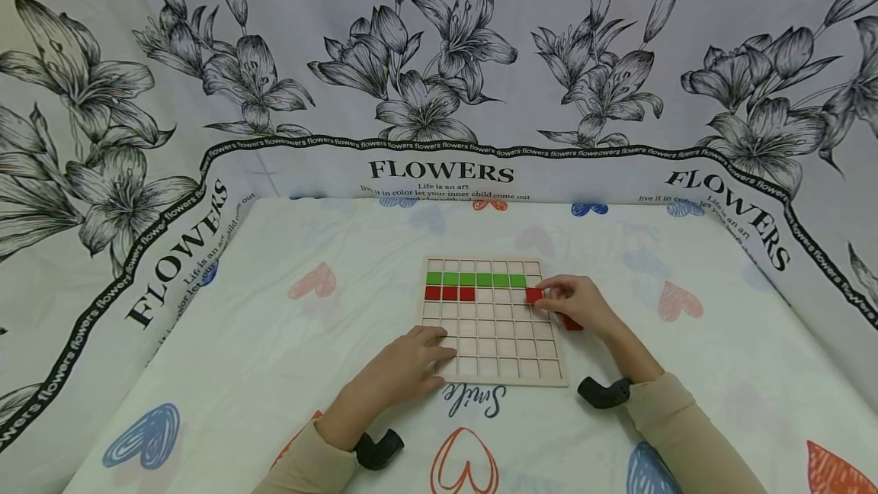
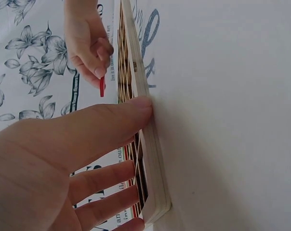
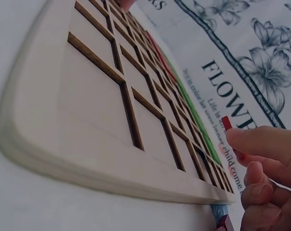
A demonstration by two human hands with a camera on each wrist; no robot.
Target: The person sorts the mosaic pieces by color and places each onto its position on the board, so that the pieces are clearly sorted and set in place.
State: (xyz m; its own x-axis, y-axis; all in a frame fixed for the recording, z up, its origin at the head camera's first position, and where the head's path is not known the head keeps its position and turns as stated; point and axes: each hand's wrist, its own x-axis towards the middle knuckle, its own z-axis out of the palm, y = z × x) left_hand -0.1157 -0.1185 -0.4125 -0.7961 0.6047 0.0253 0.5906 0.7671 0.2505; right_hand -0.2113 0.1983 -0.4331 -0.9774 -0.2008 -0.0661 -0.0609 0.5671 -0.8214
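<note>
A wooden grid board (image 1: 487, 348) lies on the table, its square cells partly filled. A row of green tiles (image 1: 476, 280) runs across it near the top, with three red tiles (image 1: 449, 293) below at the left. My right hand (image 1: 579, 303) pinches another red tile (image 1: 533, 296) between thumb and fingertips, over the board's right edge; its thin side shows in the right wrist view. At the lower left corner, my left hand (image 1: 398, 364) rests on the board with fingers extended. In the left wrist view its thumb (image 2: 112, 120) touches the wooden edge.
More red pieces (image 1: 571, 322) lie just right of the board, partly behind the right hand. A white tablecloth (image 1: 357, 288) with printed hearts covers the table. Flower-printed fabric (image 1: 439, 59) hangs behind it and along the sides. Black wrist devices (image 1: 604, 392) sit by both sleeves.
</note>
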